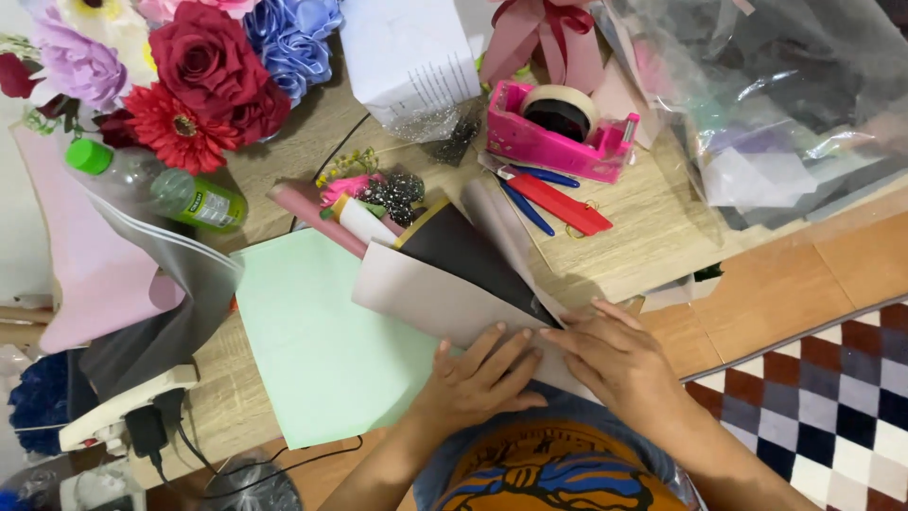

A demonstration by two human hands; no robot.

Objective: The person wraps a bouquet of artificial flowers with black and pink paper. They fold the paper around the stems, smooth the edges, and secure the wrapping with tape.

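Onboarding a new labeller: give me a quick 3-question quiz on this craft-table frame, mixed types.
1. True or false: both hands press on the folded grey wrapping sheet.
2. The pink tape dispenser sits: A) on the mint-green paper, B) on the far side of the table beyond the red-handled tool, C) on the checkered rug.
3. Fill in: the bottle beside the flowers has a ____ cap.

Key:
1. True: left hand and right hand lie flat on its near edge, fingers spread.
2. B, beyond the red-handled tool.
3. Green; plastic bottle by the artificial flowers.
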